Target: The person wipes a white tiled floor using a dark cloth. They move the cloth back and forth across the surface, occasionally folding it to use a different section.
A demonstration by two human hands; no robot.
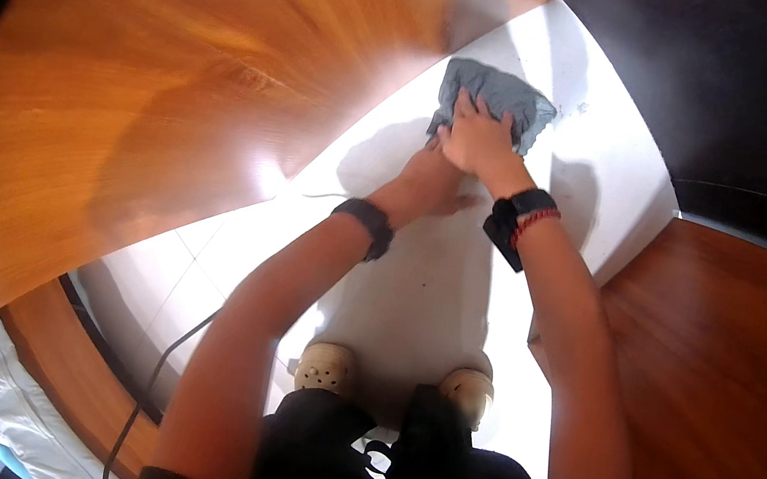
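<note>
A crumpled grey cloth (490, 78) lies on the glossy white floor (415, 275), out in front of my shoes. My right hand (484, 138) presses down on its near part with the fingers spread; the thumb is off to the side. Just below and left of it is my left hand (431, 179), its fingertips close to the cloth's near left edge and its thumb apart. The right hand covers part of the left fingers, so whether they touch or pinch the cloth is not visible. Both wrists wear black bands, and the right also has a red bracelet.
Wooden panels stand close on the left (230, 62) and right (702, 384). A dark panel (741, 101) closes the upper right. A dark cable (156, 369) runs along the lower left, near silvery sheeting (22, 400). Pale clogs (327, 369) are on my feet.
</note>
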